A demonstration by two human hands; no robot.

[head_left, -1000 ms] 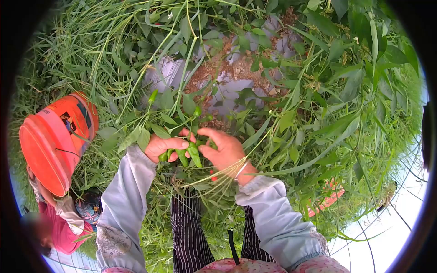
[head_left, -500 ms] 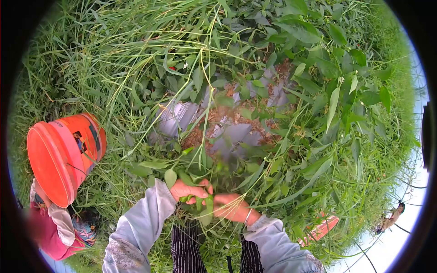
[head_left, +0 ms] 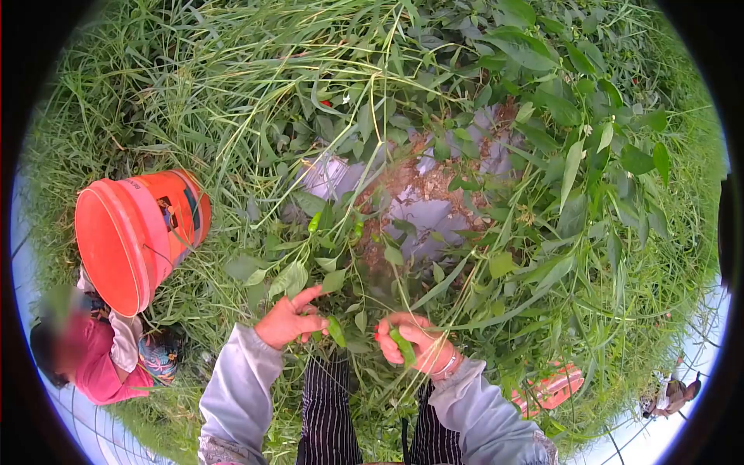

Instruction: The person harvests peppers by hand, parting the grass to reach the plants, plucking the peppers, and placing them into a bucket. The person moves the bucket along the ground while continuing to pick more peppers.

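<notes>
My left hand [head_left: 291, 318] is in front of the pepper plant, thumb and lower fingers closed around green chili peppers [head_left: 335, 332] while the index finger points outward. To its right, my right hand [head_left: 417, 341] is curled around another green chili pepper [head_left: 402, 346]. A small red spot shows at its fingertips, too small to name. Above the hands, a green pepper [head_left: 314, 222] hangs among the leaves, and a second one [head_left: 358, 229] is partly covered. Grass stems cross in front of my right hand.
An orange-red bucket [head_left: 116, 246] leans at the left, near a person in a pink top [head_left: 116, 364]. Another red container [head_left: 554, 387] lies in the grass at right. Grey plastic sheeting [head_left: 426, 221] and soil show between plants. Farther right is another person [head_left: 670, 398].
My hands, close together around the peppers before, have moved apart. A green pepper now shows in my right hand. The whole view has shifted slightly, bringing the left-hand person more into sight.
</notes>
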